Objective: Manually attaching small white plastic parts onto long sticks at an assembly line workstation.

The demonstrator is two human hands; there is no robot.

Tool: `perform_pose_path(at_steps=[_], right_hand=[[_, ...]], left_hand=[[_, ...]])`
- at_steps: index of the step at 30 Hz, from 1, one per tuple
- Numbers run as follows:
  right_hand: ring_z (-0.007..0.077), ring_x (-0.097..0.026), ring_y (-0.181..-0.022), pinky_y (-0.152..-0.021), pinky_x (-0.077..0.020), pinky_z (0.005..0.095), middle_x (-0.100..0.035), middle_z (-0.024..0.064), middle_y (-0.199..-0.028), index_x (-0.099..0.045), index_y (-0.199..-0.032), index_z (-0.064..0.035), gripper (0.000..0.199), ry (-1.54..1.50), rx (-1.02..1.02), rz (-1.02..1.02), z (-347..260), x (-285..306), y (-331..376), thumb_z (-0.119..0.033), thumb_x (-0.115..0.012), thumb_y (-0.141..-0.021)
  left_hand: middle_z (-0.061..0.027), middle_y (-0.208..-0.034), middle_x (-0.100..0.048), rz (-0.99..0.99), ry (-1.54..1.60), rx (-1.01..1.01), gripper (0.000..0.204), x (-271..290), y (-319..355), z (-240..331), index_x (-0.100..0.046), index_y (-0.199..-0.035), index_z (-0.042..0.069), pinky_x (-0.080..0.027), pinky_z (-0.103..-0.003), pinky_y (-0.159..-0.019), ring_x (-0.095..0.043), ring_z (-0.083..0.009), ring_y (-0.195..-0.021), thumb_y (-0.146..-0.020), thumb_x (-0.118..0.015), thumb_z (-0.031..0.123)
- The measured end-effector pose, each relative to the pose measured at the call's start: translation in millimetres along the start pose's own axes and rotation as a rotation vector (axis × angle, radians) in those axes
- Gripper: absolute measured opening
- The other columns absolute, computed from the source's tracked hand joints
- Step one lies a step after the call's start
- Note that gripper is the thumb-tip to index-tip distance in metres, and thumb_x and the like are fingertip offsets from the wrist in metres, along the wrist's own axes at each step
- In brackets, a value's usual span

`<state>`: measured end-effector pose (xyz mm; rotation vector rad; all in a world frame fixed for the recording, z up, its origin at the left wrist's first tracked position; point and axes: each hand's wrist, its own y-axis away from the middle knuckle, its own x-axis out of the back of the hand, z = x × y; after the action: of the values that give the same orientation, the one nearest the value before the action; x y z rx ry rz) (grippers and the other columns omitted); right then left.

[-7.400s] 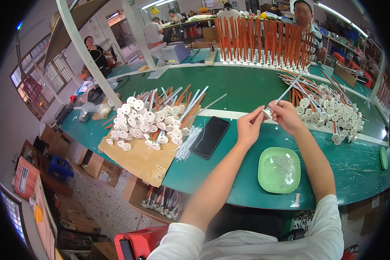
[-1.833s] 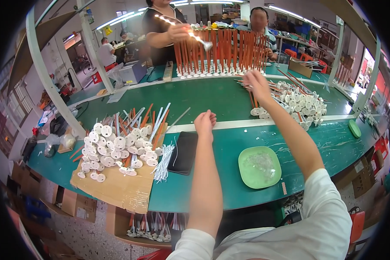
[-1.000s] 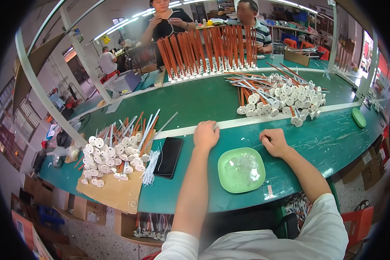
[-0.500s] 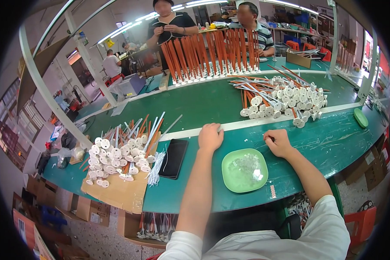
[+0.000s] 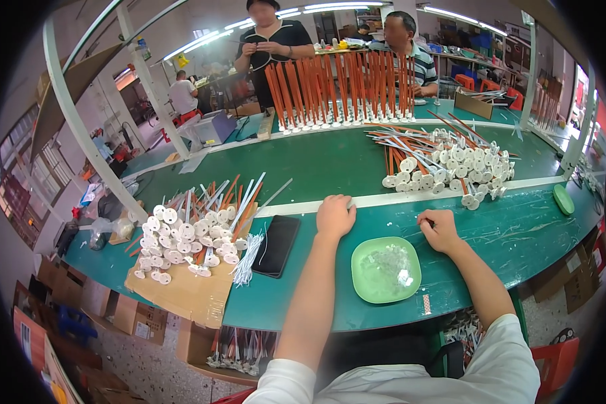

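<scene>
My left hand [image 5: 336,216] rests palm down at the white rail [image 5: 384,200], fingers loosely bent over it, with nothing seen in it. Further right, my right hand [image 5: 440,229] lies on the green table, curled into a loose fist; no object shows in it. Between my forearms sits a light green square dish [image 5: 358,286] holding small clear pieces. Left of my left forearm lies a black phone [image 5: 277,246], beside a bundle of thin white strings [image 5: 248,260]. A pile of white round-based pieces with orange and grey strips [image 5: 182,236] lies on flattened cardboard [image 5: 188,296].
Beyond the rail, a second pile of the white-based pieces [image 5: 461,165] lies at the right. Upright orange strips on white bases [image 5: 343,87] stand in rows further back. Two people are behind them. A small green dish [image 5: 563,200] lies far right. White posts [image 5: 81,121] frame the bench.
The whole view has shifted slightly, so the scene sits a little lower and further right. Both my hands stay in about the same places on the table, and the dish has not moved.
</scene>
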<state>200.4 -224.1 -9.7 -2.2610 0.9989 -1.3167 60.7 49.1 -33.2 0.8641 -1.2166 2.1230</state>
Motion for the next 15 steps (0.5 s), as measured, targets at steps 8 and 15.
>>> perform_pose_path(at_steps=[8,15], right_hand=[[0.0170,-0.058,-0.053,-0.053,-0.0458,0.0307,-0.063,0.0099,-0.064,-0.070,-0.083,-0.0026,0.009,0.006,0.001,0.017,2.9,-1.7,1.7,-0.005,-0.061,-0.084],[0.0169,-0.058,-0.053,-0.053,-0.0458,0.0307,-0.063,0.0101,-0.064,-0.070,-0.084,-0.0027,0.009,0.015,-0.013,0.008,3.1,-2.1,0.9,-0.005,-0.061,-0.084]], left_hand=[[-0.0106,-0.110,-0.072,0.032,0.060,0.005,0.028,-0.6,-1.3,1.4,-0.073,-0.109,0.007,-0.053,-0.043,-0.095,-0.063,-0.0324,-0.113,-0.086,-0.070,0.021],[-0.0131,-0.086,-0.067,0.287,0.233,0.091,0.014,0.9,-6.1,0.5,-0.064,-0.084,0.003,-0.051,-0.043,-0.076,-0.064,-0.0318,-0.084,-0.081,-0.075,0.011]])
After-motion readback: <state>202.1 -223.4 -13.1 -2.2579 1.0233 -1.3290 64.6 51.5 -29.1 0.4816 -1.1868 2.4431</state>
